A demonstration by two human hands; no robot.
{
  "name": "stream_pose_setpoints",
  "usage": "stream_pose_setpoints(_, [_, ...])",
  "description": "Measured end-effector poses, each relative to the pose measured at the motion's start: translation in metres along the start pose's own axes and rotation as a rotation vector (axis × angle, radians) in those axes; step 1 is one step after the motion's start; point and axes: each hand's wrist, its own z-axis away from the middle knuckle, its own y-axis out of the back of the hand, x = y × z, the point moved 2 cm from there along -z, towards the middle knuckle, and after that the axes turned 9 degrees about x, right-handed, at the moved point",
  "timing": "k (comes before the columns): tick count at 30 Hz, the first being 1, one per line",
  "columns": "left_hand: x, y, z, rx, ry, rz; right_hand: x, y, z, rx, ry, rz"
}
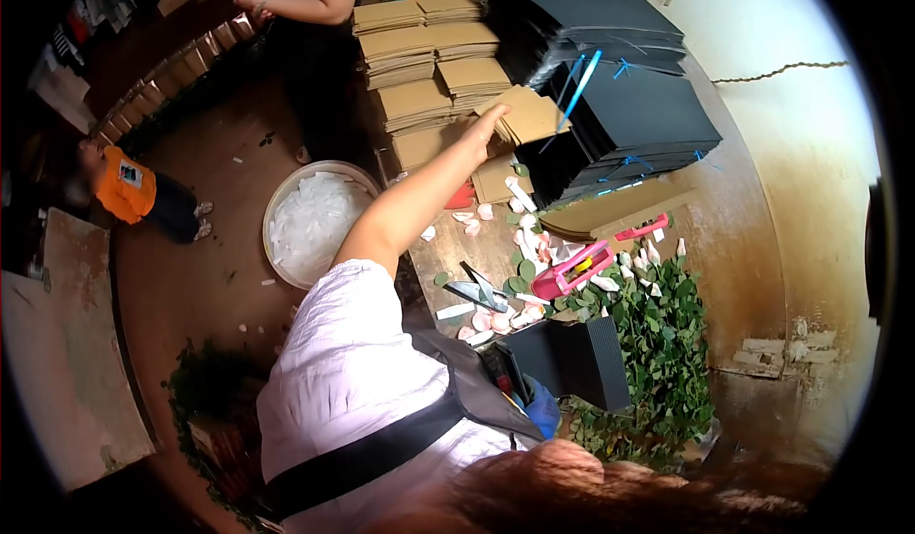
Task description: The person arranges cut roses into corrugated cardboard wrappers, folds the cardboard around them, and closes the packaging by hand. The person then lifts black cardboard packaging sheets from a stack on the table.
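Note:
My left hand [486, 126] is stretched out across the table, thumb on top, closed on a small bundle of brown cardboard sheets [526, 115]. The bundle is tilted beside stacks of similar brown cardboard [410, 100] and dark folded cardboard [624, 105] tied with blue string. My right hand is out of view. Nearer to my body lie scissors [481, 291], a pink tape dispenser [577, 269] and loose pale petals [491, 321]. A black corrugated cardboard piece [572, 358] stands close to my apron [477, 382].
Leafy green stems [662, 343] cover the table's right side, by a stained wall [801, 201]. On the floor at left is a round tub [272, 234] of white scraps. A co-worker's arm [315, 5] shows at the top, and a small person in orange [124, 186] stands at left.

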Motion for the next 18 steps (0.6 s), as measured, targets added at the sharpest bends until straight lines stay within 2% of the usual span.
stream_pose_setpoints(3, [-0.027, 0.027, 0.02, 0.166, -0.087, -0.139, 0.012, -0.007, 0.0, 0.004, 0.017, -0.023])
stream_pose_setpoints(4, [-0.038, 0.04, 0.028, 0.099, -0.089, -0.168, 0.013, -0.008, 0.0, 0.006, 0.013, -0.029])
stream_pose_setpoints(6, [-0.087, 0.064, 0.003, -0.078, 0.211, 0.034, 0.008, -0.007, 0.002, 0.01, -0.001, -0.036])
stream_pose_setpoints(7, [-0.086, 0.058, 0.026, -0.018, 0.33, 0.136, 0.001, -0.002, 0.001, 0.012, -0.006, -0.034])
stream_pose_setpoints(9, [-0.082, 0.053, 0.083, -0.033, 0.247, 0.044, 0.004, -0.003, 0.003, 0.012, -0.014, -0.077])
stream_pose_setpoints(11, [-0.161, 0.084, 0.018, 0.24, -0.043, -0.349, -0.001, 0.001, 0.001, 0.031, 0.031, -0.028])
stream_pose_setpoints(12, [-0.177, 0.086, 0.022, 0.374, -0.295, -0.601, -0.004, 0.003, 0.004, 0.041, 0.037, -0.001])
stream_pose_setpoints(13, [-0.174, 0.081, 0.041, 0.292, -0.399, -0.5, -0.005, 0.004, 0.004, 0.018, 0.025, 0.02])
stream_pose_setpoints(14, [-0.17, 0.078, 0.057, 0.276, -0.511, -0.643, -0.007, 0.005, 0.007, 0.039, 0.042, 0.01])
stream_pose_setpoints(16, [-0.197, 0.097, 0.049, 0.316, -0.961, -0.93, -0.013, 0.009, 0.005, 0.088, 0.072, -0.01])
stream_pose_setpoints(18, [-0.181, 0.101, 0.096, 0.171, -1.065, -0.847, -0.024, 0.014, 0.007, 0.101, 0.023, 0.058])
